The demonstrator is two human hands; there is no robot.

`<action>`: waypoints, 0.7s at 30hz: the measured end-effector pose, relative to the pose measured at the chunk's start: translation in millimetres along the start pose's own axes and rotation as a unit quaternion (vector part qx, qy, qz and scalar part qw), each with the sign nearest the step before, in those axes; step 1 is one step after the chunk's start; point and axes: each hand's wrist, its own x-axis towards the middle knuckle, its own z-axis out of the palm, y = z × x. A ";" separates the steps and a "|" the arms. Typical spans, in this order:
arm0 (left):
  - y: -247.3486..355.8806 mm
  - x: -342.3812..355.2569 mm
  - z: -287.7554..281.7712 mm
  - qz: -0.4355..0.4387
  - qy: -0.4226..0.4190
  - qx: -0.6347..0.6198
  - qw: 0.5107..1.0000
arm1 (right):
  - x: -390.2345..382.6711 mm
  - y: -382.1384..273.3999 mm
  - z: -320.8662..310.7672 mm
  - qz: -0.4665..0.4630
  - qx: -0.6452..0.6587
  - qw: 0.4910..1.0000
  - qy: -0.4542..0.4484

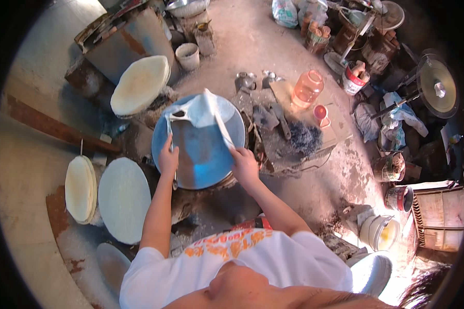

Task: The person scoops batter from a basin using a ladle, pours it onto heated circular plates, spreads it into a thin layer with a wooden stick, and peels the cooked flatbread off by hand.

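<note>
In the head view a round blue-grey griddle (196,159) lies in front of me. A thin white sheet (203,110), with a dark gap in its left part, is bunched over its far half. My left hand (168,157) grips a long thin metal tool (175,181) at the griddle's left side, its upper end reaching the sheet's left edge. My right hand (244,166), on the griddle's right side, is closed on a pale stick (224,132) that runs up into the sheet; whether the sheet is wrapped on it I cannot tell.
Cream round flatbread stacks (139,85) stand at the left, near a large white disc (123,198). A low board (327,139) holds an orange jar (308,88), a cup (320,113) and dark tools. Buckets (355,80) and a standing fan (437,88) line the right.
</note>
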 end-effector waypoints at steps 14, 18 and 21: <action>30.1 -79.4 -67.7 -0.180 -0.005 -0.580 0.794 | 67.7 -19.9 25.2 -0.059 -0.015 0.997 -0.042; 11.0 -91.3 -64.7 -0.165 -0.053 -0.841 0.513 | 63.7 12.9 6.2 -0.079 -0.015 0.996 -0.026; 21.7 -98.7 -54.5 -0.121 -0.027 -0.863 0.489 | 80.4 7.8 28.5 -0.139 0.016 0.988 -0.066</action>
